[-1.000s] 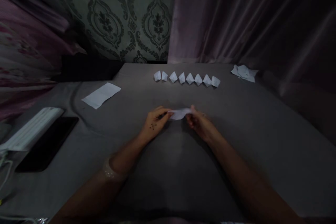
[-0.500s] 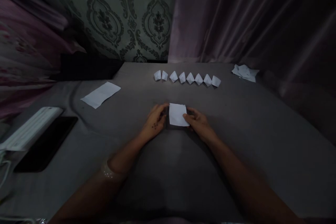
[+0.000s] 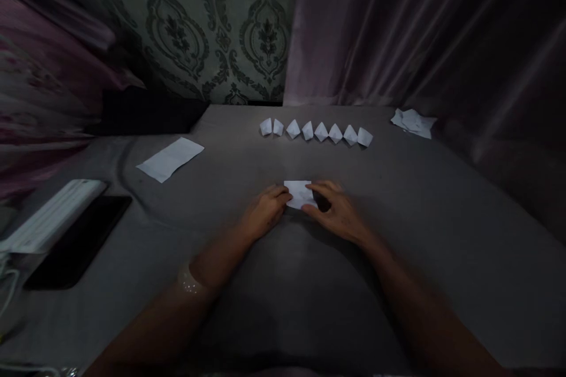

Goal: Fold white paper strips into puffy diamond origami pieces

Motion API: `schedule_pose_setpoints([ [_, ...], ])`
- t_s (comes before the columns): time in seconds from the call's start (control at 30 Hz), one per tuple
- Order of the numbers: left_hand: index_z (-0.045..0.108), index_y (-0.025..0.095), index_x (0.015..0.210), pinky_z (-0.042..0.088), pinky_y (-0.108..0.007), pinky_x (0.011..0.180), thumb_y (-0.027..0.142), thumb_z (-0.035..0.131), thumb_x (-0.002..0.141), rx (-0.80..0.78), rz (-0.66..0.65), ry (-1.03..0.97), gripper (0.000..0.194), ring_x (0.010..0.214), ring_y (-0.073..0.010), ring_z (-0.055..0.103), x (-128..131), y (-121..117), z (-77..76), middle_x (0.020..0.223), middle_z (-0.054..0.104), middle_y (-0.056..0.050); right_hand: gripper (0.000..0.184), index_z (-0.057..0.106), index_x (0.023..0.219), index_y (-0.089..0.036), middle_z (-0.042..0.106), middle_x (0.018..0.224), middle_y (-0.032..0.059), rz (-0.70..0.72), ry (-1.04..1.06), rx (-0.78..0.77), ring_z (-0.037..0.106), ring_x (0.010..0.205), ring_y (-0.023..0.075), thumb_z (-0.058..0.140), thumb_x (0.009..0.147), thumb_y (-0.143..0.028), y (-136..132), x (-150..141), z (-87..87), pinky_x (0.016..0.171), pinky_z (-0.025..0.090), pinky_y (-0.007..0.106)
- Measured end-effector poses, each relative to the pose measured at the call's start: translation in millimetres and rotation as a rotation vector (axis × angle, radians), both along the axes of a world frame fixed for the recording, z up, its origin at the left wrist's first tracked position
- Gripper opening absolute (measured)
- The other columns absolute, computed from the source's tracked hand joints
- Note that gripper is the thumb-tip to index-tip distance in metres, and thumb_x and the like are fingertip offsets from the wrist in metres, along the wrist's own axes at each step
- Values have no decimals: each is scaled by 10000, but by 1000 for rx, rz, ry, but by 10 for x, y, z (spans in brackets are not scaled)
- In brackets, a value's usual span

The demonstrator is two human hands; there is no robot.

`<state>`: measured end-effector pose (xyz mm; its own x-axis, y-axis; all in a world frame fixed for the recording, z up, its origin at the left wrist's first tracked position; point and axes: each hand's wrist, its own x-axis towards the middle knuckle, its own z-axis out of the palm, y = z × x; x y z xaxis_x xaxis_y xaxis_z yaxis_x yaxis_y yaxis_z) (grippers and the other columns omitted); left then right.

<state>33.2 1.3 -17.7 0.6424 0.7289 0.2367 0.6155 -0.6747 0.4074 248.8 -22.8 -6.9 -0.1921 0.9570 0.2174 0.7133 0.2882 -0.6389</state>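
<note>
Between my two hands is a small white piece of paper (image 3: 298, 193), now a low, wide rectangle, low over the grey cloth. My left hand (image 3: 267, 210) grips its left edge, with fingertips on the paper's face. At the other side, my right hand (image 3: 338, 215) holds it with the thumb at the lower edge and the index finger at the upper right corner. Beyond the hands stands a row of several folded white paper shapes (image 3: 321, 132), pointed at the top.
A flat white paper sheet (image 3: 171, 159) lies to the left. Nearer on that side are a white power strip (image 3: 57, 215) and a dark phone (image 3: 79, 242). Crumpled paper scraps (image 3: 413, 122) lie at the far right; a black cloth (image 3: 150, 111) is at the back left.
The square paper has become a shorter rectangle. My left hand has moved right onto its edge, and my right index finger has come to its upper corner. The other things are unmoved.
</note>
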Motion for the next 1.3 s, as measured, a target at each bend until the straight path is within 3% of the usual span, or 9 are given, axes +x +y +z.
schedule_pose_setpoints([
  [0.1, 652, 160, 1066, 491, -368, 899, 104, 458, 893, -7, 13, -42, 265, 1022, -229, 573, 3, 6, -18, 1121, 630, -103, 419, 659, 1146, -210, 622, 1166, 100, 154, -128, 81, 563, 1067, 274, 711, 781, -408, -1, 31, -79, 928, 468, 445],
  [0.17, 664, 169, 1013, 490, -356, 884, 100, 478, 885, -38, 36, -72, 237, 1005, -223, 579, 10, -3, -16, 1084, 639, -90, 258, 685, 1082, -200, 634, 1110, 96, 176, -173, 107, 580, 1009, 255, 649, 835, -264, 12, 44, -135, 908, 473, 435],
  [0.27, 681, 181, 930, 479, -348, 877, 115, 517, 876, -96, 94, -128, 185, 988, -217, 576, 28, -43, 11, 1029, 648, -72, 221, 695, 1031, -197, 642, 1062, 83, 189, -145, 96, 592, 966, 224, 542, 880, -146, 17, 54, -171, 881, 480, 397],
  [0.43, 703, 188, 881, 449, -390, 897, 231, 554, 894, -160, 252, -175, 155, 987, -229, 561, 58, -85, 12, 1001, 639, -69, 173, 701, 960, -202, 646, 1022, 67, 132, -37, 44, 610, 944, 201, 538, 915, -241, 17, 35, -146, 850, 481, 352],
  [0.7, 710, 187, 830, 413, -408, 907, 360, 580, 886, -160, 431, -235, 223, 951, -229, 543, 132, -36, -164, 934, 618, -66, 304, 674, 732, -183, 628, 971, 72, -55, 46, -7, 630, 866, 186, 522, 916, -372, 92, -25, -181, 794, 482, 325],
  [0.9, 674, 166, 727, 389, -417, 889, 408, 509, 921, -129, 481, -183, 351, 911, -235, 550, 224, -11, -148, 817, 619, -67, 342, 654, 697, -183, 622, 962, 81, -137, 36, -14, 625, 838, 193, 511, 905, -414, 122, -82, -199, 773, 481, 337],
  [1.3, 609, 163, 698, 427, -392, 805, 409, 484, 927, -40, 580, -120, 358, 853, -245, 477, 288, -23, -166, 828, 541, -98, 346, 637, 664, -177, 615, 960, 98, -249, 4, -69, 618, 806, 204, 548, 855, -452, 151, -143, -169, 748, 478, 346],
])
